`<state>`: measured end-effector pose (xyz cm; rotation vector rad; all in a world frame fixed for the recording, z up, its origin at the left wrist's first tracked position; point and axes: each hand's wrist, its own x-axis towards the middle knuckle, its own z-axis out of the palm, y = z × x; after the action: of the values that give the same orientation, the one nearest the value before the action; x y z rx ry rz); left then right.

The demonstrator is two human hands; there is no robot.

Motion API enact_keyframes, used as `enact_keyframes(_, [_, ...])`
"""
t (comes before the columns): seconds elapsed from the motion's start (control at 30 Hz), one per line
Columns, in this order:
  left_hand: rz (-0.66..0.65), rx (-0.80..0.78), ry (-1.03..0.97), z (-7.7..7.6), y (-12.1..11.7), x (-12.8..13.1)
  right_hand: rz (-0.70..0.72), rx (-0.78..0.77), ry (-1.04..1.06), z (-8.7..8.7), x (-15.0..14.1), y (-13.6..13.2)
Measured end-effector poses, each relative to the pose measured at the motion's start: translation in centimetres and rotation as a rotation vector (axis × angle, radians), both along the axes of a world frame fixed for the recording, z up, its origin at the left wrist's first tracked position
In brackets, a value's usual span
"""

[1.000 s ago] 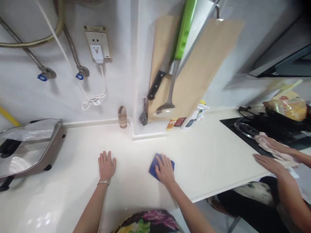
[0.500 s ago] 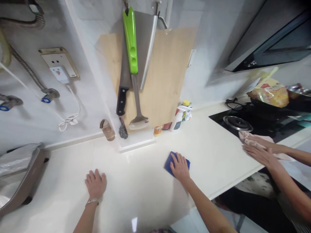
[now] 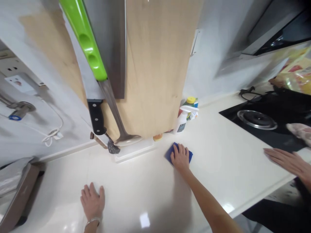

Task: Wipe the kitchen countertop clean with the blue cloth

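Observation:
My left hand [image 3: 92, 200] rests flat on the white countertop [image 3: 126, 184], fingers spread, holding nothing; a bracelet circles its wrist. Under my right hand [image 3: 181, 158] is a folded blue cloth [image 3: 169, 153], pressed against the counter with the fingers curled over it. The cloth's edges stick out on both sides of the hand. Behind it, close to the wall, stands a white spray bottle [image 3: 181, 123].
A cutting board [image 3: 155, 71], a green-handled ladle [image 3: 91, 48] and a black-handled knife [image 3: 96, 118] hang ahead. A co-worker's hand [image 3: 286, 160] lies at right, near a stove [image 3: 257, 119] and pinkish cloth [image 3: 300, 131]. A brown electric pan [image 3: 20, 194] sits left.
My right hand and the blue cloth have moved right along the counter. The view has swung right and closer to the hanging board. The co-worker's visible hand is now off the pinkish cloth.

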<state>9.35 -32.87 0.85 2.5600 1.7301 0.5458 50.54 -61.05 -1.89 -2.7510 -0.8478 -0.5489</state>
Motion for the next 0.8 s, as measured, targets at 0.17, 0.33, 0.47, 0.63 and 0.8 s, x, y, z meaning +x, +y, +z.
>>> enact_keyframes(0.17, [0.038, -0.073, 0.029, 0.2, 0.1, 0.1, -0.02, 0.038, 0.03, 0.3, 2.9, 3.1])
enact_keyframes(0.33, [0.081, -0.152, 0.059, 0.6, 0.0, 0.4, 0.093, 0.034, 0.05, 0.1, 4.7, 5.2])
enact_keyframes(0.47, [0.098, -0.181, 0.077, 0.7, 0.0, 0.4, 0.304, 0.052, 0.087, 0.5, 6.5, 5.8])
enact_keyframes(0.63, [0.109, -0.202, 0.086, 0.7, 0.2, 0.3, 0.475, 0.069, 0.13, 1.0, 8.5, 6.0])
enact_keyframes(0.8, [0.093, -0.197, 0.084, 0.9, 0.2, 0.4, 0.568, 0.056, 0.141, 0.9, 8.8, 3.9])
